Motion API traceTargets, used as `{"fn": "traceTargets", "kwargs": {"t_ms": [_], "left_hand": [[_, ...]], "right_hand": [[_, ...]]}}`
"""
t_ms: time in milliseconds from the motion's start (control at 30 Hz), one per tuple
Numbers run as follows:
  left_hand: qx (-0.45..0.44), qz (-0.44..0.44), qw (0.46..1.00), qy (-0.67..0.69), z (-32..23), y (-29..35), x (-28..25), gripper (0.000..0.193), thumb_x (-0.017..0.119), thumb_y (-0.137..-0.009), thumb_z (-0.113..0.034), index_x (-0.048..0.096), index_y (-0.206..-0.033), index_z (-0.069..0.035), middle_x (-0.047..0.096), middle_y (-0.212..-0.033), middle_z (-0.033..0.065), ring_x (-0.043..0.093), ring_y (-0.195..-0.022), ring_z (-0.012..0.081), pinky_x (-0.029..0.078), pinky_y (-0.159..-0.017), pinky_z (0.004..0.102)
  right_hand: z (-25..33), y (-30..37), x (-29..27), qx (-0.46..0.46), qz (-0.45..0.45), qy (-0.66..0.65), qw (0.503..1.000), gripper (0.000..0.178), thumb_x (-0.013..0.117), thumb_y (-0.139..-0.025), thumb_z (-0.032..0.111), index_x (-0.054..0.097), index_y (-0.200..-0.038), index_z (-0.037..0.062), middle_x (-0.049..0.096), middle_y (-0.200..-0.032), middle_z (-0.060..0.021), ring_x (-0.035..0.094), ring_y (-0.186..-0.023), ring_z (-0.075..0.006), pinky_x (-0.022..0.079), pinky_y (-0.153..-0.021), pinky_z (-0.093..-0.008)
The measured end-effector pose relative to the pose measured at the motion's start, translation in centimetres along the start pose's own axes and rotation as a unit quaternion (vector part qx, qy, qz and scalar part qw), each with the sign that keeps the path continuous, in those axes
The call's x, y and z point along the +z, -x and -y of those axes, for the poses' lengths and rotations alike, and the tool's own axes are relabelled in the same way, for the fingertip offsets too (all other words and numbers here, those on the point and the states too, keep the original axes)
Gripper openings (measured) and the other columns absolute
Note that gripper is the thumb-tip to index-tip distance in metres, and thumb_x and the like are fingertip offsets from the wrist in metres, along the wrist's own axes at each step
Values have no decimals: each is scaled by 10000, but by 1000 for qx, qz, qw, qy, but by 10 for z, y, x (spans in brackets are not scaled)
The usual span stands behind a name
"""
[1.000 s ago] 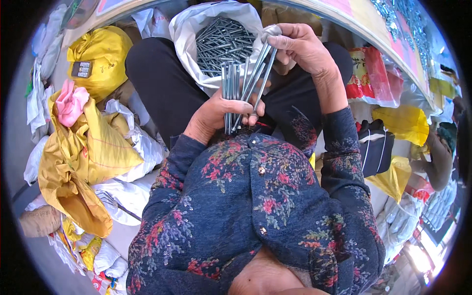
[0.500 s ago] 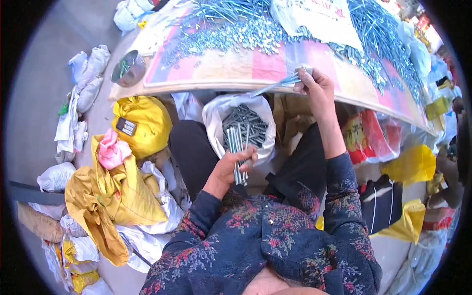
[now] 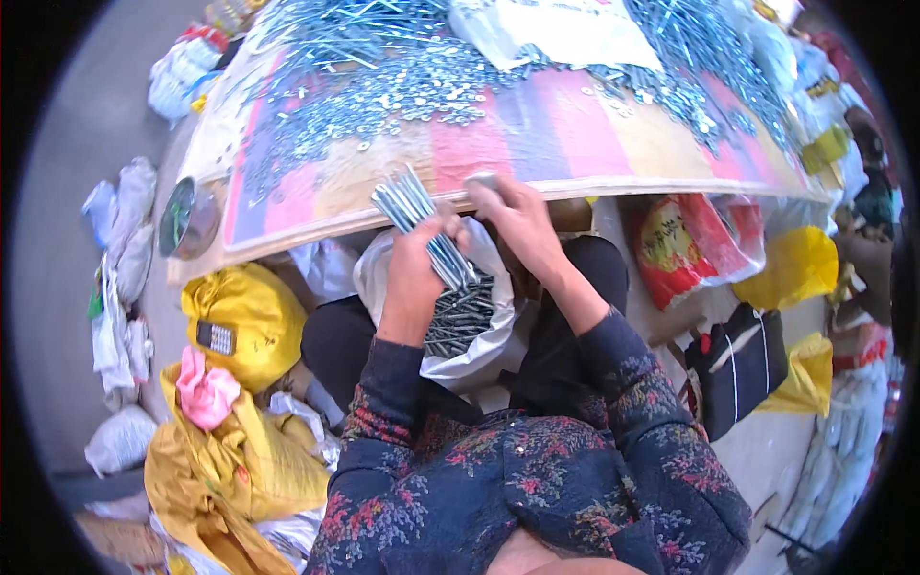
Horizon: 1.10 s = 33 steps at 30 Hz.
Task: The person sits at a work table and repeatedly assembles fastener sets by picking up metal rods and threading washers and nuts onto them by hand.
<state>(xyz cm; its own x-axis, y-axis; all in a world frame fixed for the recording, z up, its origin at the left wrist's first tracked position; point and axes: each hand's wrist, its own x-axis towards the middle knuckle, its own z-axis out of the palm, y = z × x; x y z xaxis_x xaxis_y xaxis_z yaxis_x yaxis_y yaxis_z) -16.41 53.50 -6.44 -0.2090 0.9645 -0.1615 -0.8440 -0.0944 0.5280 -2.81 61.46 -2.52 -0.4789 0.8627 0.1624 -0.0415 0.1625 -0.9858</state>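
In my left hand (image 3: pixel 419 273) is a bundle of long silvery bolts (image 3: pixel 412 206), tilted with one end up toward the table edge. The fingers wrap round its middle. Below the bundle stands a white sack (image 3: pixel 503 331) between my knees, its mouth turned back. Shorter-looking, darker metal bolts (image 3: pixel 460 321) fill it. Just right of the bundle, at the table's front edge, is my right hand (image 3: pixel 513 216) with its fingers curled together. Blur at the fingertips hides what they hold, if anything.
Ahead, a low table with a striped cover (image 3: pixel 470 144) bears heaps of washers (image 3: pixel 412 91), long metal rods (image 3: pixel 355 29) and a white bag (image 3: pixel 556 34). A bowl (image 3: pixel 189 218) sits at its left corner. Yellow sacks (image 3: pixel 249 321) lie left; a red bag (image 3: pixel 685 249) and black bag (image 3: pixel 738 369) lie right.
My left hand has risen with the bundle from the sack's near side to its far side. My right hand has come left and nearer; the few bolts it held no longer show apart from the bundle.
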Motion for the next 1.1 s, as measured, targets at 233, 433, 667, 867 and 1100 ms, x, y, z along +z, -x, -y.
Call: {"fn": "traceTargets", "kwargs": {"t_ms": [233, 433, 667, 867, 1100], "left_hand": [[-44, 10, 967, -249, 6, 19, 28, 187, 581, -865, -52, 568, -1032, 34, 630, -836, 133, 633, -650, 190, 506, -523, 264], [-81, -36, 987, -133, 13, 20, -6, 277, 582, -876, -100, 538, -1102, 55, 652, -899, 195, 664, -715, 225, 548, -616, 279], [-127, 21, 992, -14, 18, 19, -14, 200, 543, -928, -126, 524, -1064, 19, 532, -758, 74, 486, -560, 114, 429, -520, 223], [-78, 2, 997, -14, 12, 16, -19, 146, 590, -892, -96, 554, -972, 20, 556, -783, 110, 477, -517, 117, 384, -454, 206], [-65, 6, 988, -137, 5, 17, -5, 185, 579, -837, -48, 607, -988, 53, 632, -790, 148, 506, -480, 131, 407, -454, 211]], "right_hand": [[-15, -7, -9, 169, 145, -107, 969, 157, 623, -886, 150, 655, -808, 18, 576, -672, 23, 514, -601, -42, 407, -546, -219], [-11, -25, -12, 88, -22, -95, 991, 193, 646, -867, 172, 644, -792, -6, 576, -695, 26, 498, -667, -50, 412, -580, -247], [-24, -35, -9, 29, -8, -31, 999, 177, 655, -892, 181, 642, -814, 22, 558, -729, 55, 454, -656, -25, 376, -574, -210], [-39, -104, -129, -3, -188, 240, 952, 332, 644, -870, 345, 665, -867, 13, 643, -744, -95, 603, -699, -152, 482, -631, -319], [-89, -207, -259, -76, -199, 656, 724, 225, 654, -818, 260, 712, -950, 87, 692, -829, -147, 674, -726, -238, 522, -643, -349]]}}
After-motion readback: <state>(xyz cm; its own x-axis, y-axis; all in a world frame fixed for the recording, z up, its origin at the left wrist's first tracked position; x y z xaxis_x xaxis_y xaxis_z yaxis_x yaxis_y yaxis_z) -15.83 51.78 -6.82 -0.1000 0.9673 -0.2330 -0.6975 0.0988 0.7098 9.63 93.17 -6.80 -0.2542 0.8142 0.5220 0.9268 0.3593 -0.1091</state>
